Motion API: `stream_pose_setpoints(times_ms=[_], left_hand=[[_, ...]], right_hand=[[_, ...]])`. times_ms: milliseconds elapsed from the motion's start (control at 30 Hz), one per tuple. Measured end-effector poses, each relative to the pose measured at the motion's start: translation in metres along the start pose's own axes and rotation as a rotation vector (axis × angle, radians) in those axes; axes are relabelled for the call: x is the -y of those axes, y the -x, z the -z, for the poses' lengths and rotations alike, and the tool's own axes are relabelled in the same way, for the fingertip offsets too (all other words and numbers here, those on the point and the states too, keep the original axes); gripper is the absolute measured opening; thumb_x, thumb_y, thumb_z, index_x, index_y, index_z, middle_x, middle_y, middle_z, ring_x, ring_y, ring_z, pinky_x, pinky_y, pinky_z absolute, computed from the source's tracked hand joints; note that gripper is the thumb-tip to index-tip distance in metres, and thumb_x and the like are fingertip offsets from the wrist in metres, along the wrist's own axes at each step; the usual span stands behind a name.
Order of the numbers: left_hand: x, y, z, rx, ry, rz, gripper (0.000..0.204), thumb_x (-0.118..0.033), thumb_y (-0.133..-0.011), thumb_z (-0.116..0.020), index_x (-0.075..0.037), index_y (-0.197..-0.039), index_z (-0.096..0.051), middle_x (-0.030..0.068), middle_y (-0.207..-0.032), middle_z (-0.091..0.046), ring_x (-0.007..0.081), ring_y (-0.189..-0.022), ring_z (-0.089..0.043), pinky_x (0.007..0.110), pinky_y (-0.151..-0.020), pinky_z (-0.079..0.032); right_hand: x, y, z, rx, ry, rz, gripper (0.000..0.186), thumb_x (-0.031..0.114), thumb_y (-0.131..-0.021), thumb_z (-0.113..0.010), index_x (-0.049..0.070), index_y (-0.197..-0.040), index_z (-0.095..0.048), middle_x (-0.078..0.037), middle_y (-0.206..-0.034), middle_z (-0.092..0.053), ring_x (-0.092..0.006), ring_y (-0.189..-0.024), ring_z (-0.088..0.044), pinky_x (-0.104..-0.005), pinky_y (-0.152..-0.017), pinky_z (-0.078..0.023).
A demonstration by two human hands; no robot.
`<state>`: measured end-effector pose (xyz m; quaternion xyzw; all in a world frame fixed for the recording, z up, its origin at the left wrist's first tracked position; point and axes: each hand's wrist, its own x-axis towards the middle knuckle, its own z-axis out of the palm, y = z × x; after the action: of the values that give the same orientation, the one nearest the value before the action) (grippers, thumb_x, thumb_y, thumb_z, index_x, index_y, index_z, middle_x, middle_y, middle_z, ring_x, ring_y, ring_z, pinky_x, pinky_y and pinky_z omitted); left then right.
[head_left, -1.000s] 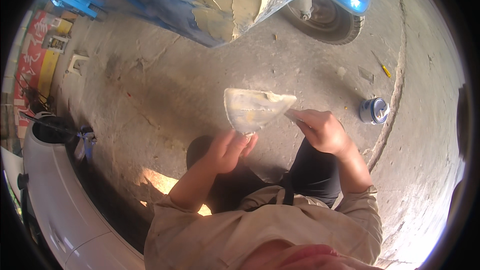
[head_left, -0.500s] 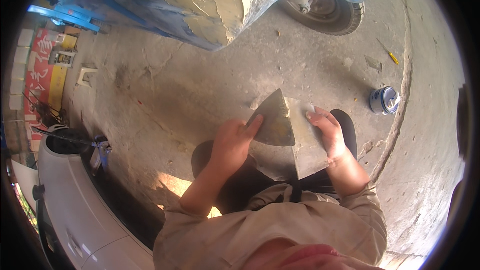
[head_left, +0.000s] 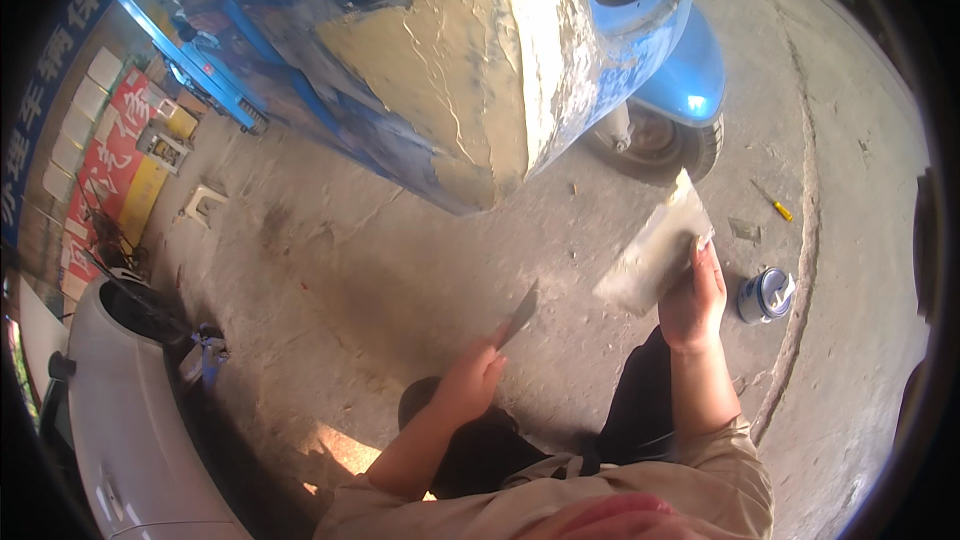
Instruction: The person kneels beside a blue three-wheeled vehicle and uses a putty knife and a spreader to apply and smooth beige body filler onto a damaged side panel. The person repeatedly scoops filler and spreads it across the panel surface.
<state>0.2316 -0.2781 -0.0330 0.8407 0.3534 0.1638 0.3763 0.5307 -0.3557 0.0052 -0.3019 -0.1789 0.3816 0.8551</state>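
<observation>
Fingers of your right hand (head_left: 692, 292) clamp the filler board (head_left: 655, 252) tilted up; your left hand (head_left: 478, 378) apparently grips the scraper (head_left: 520, 312), blade raised toward it.

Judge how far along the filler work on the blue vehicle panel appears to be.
Done: a broad beige filler patch already covers much of the blue panel, rough and unsanded. In hand: the left hand holds a putty knife, and the right hand holds a mixing board smeared with filler. Left: smoothing looks outstanding, since ridges and bare blue edges show.

Blue vehicle body (head_left: 450, 60), wheel (head_left: 655, 145), tin can (head_left: 765, 295), yellow-handled screwdriver (head_left: 773, 203)
</observation>
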Motion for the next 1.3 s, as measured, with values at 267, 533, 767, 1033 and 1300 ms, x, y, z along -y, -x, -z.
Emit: stream_pose_setpoints(times_ms=[267,533,767,1033,1300], left_hand=[[0.002,0.000,0.002,-0.139,0.105,0.025,0.047,-0.013,-0.094,-0.054,-0.004,-0.139,-0.045,0.0216,-0.097,-0.055,0.0352,-0.086,-0.056,0.039,-0.078,-0.045],[0.009,0.006,-0.002,-0.086,-0.036,-0.081,0.049,-0.010,-0.093,-0.052,-0.003,-0.141,-0.043,0.0230,-0.097,-0.056,0.0385,-0.089,-0.056,0.042,-0.079,-0.045],[-0.004,0.020,0.009,-0.061,0.025,0.006,0.046,-0.009,-0.096,-0.050,-0.002,-0.141,-0.042,0.0225,-0.108,-0.057,0.0347,-0.095,-0.058,0.037,-0.084,-0.045],[-0.003,0.027,0.011,-0.072,0.051,0.079,0.052,-0.010,-0.095,-0.051,-0.005,-0.145,-0.038,0.0244,-0.103,-0.057,0.0391,-0.093,-0.056,0.041,-0.086,-0.045],[0.009,0.026,0.009,-0.081,-0.055,-0.008,0.049,-0.009,-0.094,-0.051,-0.002,-0.142,-0.042,0.0243,-0.103,-0.057,0.0395,-0.090,-0.057,0.040,-0.083,-0.046]], right_hand=[[0.027,-0.081,-0.066,0.106,0.921,1.119,0.030,-0.005,-0.091,-0.054,0.001,-0.119,-0.064,-0.014,-0.120,-0.063,-0.0232,-0.105,-0.062,-0.0319,-0.093,-0.046],[0.040,-0.151,-0.128,0.155,1.137,1.677,0.057,-0.010,-0.066,-0.052,0.012,-0.116,-0.070,-0.011,-0.119,-0.062,-0.0304,-0.107,-0.057,-0.0376,-0.094,-0.044],[0.038,-0.175,-0.147,0.142,1.190,1.784,0.060,-0.009,-0.064,-0.059,0.019,-0.117,-0.070,-0.009,-0.121,-0.060,-0.0301,-0.106,-0.055,-0.0384,-0.093,-0.043],[0.032,-0.177,-0.111,0.178,1.186,1.819,0.058,-0.009,-0.067,-0.058,0.016,-0.118,-0.069,-0.009,-0.117,-0.063,-0.0287,-0.102,-0.058,-0.0370,-0.089,-0.044],[0.055,-0.172,-0.156,0.188,1.211,1.779,0.062,-0.012,-0.067,-0.054,0.019,-0.118,-0.069,-0.006,-0.120,-0.062,-0.0277,-0.105,-0.057,-0.0350,-0.091,-0.046]])
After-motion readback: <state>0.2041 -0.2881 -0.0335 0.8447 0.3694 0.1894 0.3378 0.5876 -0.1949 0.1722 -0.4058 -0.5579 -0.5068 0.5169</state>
